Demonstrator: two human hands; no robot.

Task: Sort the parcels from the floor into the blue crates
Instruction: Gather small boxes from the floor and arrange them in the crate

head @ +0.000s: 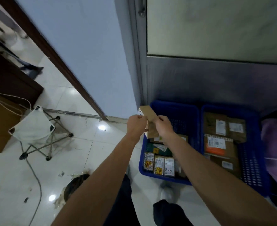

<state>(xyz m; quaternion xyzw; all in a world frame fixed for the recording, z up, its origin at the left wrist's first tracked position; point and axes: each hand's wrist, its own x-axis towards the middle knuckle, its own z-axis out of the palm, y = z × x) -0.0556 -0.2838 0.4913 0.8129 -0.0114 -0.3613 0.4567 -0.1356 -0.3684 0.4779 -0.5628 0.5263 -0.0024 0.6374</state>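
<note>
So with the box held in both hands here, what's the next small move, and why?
Probably lower the small brown cardboard box, held by the left hand and right hand, into the left blue plastic crate: it hangs over that crate's near-left corner, whose far half looks empty.

parcel labels (pixel 158 165) too blurred to read, right crate (pixel 252 168) partly behind purple bag (pixel 276 144)

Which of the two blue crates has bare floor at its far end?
The left blue crate, under the held cardboard box; the right crate is covered with parcels.
</note>
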